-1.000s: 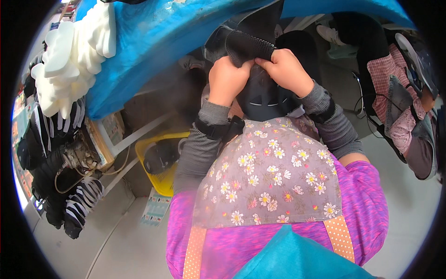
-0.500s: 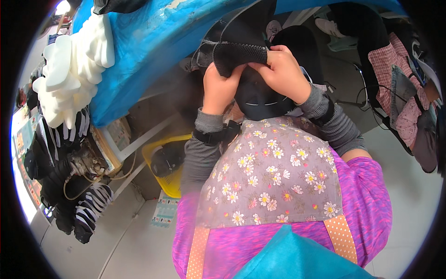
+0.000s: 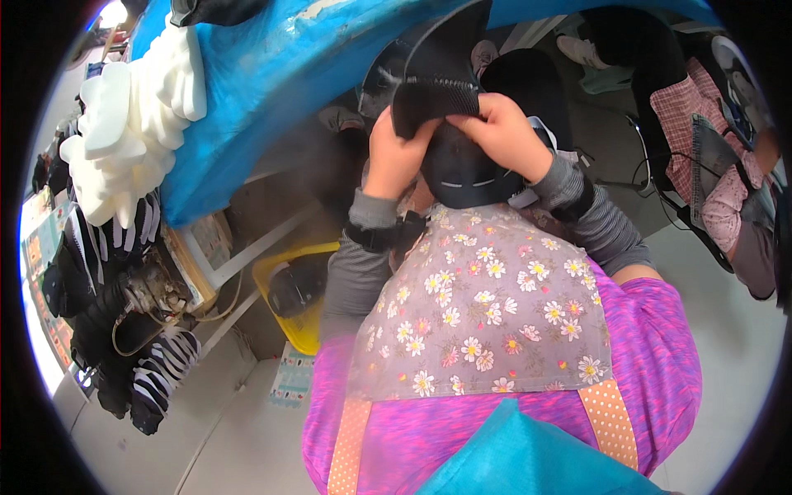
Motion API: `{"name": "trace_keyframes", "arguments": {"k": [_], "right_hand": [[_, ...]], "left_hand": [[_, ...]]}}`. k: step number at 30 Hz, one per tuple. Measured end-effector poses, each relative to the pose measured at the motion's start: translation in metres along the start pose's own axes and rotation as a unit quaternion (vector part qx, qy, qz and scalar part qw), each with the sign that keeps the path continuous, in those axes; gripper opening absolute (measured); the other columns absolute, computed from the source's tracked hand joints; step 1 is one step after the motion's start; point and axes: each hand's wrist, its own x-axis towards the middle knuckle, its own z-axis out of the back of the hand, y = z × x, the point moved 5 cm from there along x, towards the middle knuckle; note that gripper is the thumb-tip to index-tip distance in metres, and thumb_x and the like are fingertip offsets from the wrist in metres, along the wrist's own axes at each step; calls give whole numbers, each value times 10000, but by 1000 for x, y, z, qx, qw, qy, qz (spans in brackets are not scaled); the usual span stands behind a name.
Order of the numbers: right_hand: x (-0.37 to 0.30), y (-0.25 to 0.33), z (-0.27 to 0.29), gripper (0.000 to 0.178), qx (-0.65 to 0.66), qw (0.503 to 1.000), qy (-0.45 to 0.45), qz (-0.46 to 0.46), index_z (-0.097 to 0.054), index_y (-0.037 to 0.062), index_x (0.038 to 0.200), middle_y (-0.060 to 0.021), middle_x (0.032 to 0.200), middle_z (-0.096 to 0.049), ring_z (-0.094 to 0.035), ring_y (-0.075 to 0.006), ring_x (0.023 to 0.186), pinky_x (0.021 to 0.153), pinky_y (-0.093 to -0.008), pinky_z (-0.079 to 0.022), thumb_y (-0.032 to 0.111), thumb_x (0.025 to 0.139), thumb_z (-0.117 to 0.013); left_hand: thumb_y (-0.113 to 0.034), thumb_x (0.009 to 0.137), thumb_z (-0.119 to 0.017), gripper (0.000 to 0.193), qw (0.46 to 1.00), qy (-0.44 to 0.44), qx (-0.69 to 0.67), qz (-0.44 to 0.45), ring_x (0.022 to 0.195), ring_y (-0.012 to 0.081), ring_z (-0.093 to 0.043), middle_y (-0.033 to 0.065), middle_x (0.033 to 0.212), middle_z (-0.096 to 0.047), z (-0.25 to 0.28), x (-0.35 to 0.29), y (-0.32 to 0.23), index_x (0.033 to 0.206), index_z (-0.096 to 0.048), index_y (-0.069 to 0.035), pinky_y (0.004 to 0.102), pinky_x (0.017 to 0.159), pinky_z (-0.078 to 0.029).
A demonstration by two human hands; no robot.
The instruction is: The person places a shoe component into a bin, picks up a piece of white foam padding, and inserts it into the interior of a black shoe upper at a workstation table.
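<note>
Black ribbed sock (image 3: pixel 436 95), bunched, held up above lap.

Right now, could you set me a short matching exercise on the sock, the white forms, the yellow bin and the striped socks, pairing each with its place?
Things:
1. black sock
2. white forms
3. yellow bin
4. striped socks

Places:
A. lower left, beside the black socks
B. between the left hand and right hand
C. upper left, against the blue cover
D. on the floor, left of the apron

Pairs: 1-B, 2-C, 3-D, 4-A
</note>
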Motion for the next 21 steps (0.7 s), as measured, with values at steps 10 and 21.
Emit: {"name": "trace_keyframes", "arguments": {"k": [10, 21], "right_hand": [[3, -1, 2, 210, -47, 998, -10, -48, -664, -27, 817, -185, 587, -560, -529, -268, 484, 503, -338, -429, 182, 836, -669], [1, 11, 0, 223, 25, 997, -62, 46, -640, -43, 795, -199, 598, -552, -506, -280, 495, 505, -340, -426, 175, 832, -661]], "left_hand": [[-2, 843, -643, 209, 998, 6, -69, 13, 889, 148, -638, 75, 978, -696, -8, 2, 7, 1050, -653, 22, 284, 800, -497], [-17, 825, -665, 168, 999, -38, -12, -12, 867, 184, -648, 110, 941, -691, -5, -4, 7, 988, -654, 23, 309, 784, -495]]}}
